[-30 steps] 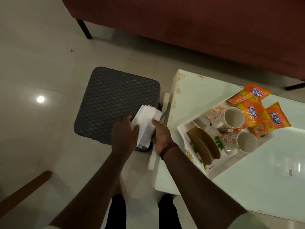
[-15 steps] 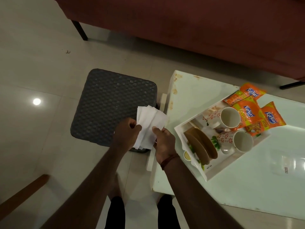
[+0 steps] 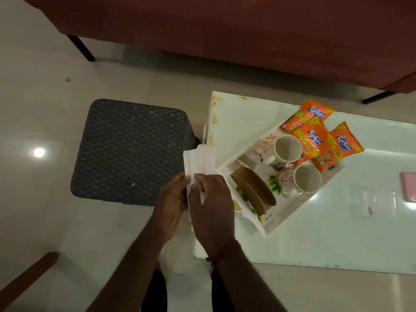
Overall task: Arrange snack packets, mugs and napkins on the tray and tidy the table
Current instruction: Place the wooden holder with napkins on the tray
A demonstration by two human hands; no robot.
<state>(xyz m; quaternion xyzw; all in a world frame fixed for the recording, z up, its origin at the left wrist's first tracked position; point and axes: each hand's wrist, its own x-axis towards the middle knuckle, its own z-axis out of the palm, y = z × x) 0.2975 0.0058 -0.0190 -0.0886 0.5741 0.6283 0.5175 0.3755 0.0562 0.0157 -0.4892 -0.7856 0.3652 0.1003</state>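
Head camera, mid-frame: left hand point(image 3: 172, 206) and right hand point(image 3: 212, 206) each pinched the white napkins point(image 3: 199, 161) with curled fingertips, just left of the tray point(image 3: 266, 231). Napkin step underway, I'd say; next, carry them right onto the tray.

A living room is indicated by a red sofa point(image 3: 247, 30), glossy floor tiles point(image 3: 33, 104) (a lamp's glare point(image 3: 39, 152) is caught there), a low bench point(image 3: 243, 118) and a woven stool point(image 3: 130, 149).
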